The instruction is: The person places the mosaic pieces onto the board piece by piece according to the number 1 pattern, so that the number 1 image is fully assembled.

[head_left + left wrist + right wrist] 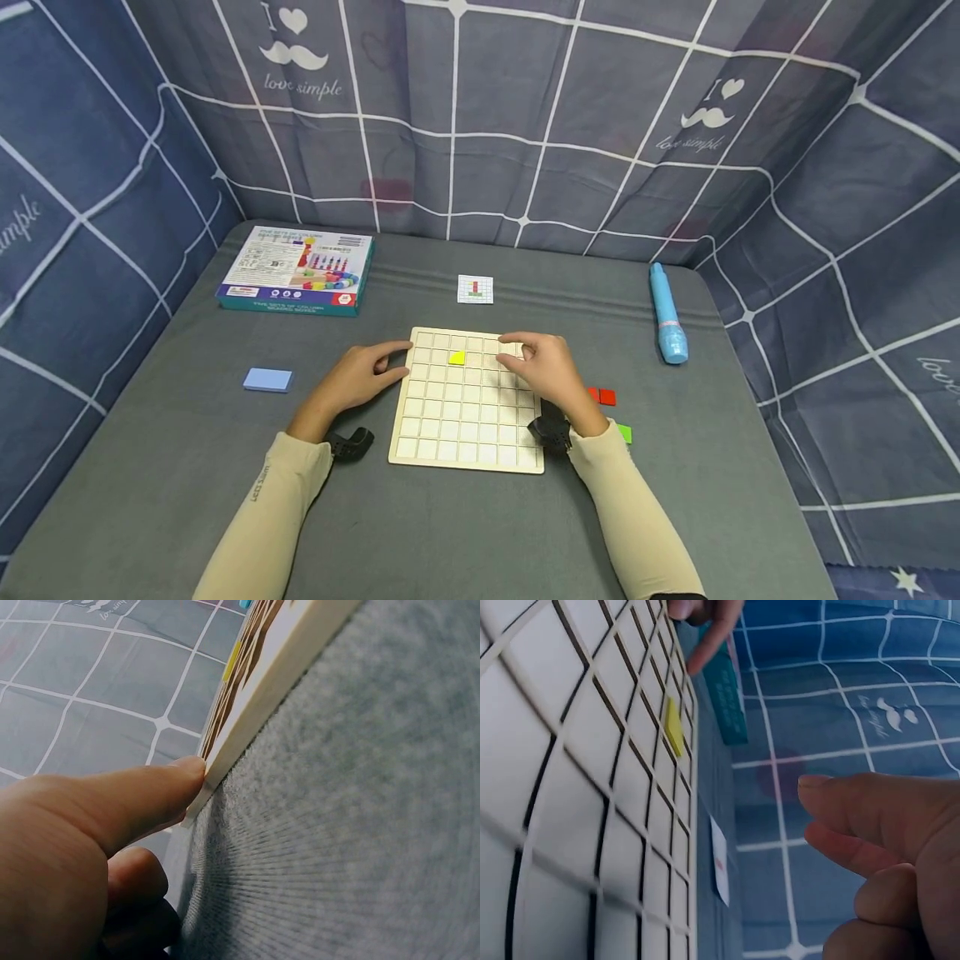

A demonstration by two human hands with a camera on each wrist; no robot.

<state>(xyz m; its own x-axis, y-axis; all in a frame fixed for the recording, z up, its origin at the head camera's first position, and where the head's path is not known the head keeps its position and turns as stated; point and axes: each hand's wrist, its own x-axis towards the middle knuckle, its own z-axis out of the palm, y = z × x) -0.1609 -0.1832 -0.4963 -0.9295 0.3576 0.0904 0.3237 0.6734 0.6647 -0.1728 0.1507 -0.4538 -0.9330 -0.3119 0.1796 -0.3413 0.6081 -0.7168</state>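
Left hand (356, 380) touches the board (450, 410), right hand (552, 373) hovers above.

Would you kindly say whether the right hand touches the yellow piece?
Apart: the right wrist view shows open space between the right hand and the yellow piece.

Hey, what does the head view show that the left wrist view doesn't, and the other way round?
Only the head view: the right hand, the box, the small card, the blue block, the red pieces and the green piece. Only the left wrist view: the outer left side of the wooden board, close up. Both: the left hand, that board, the yellow piece, the grey tablecloth and the patterned cloth.
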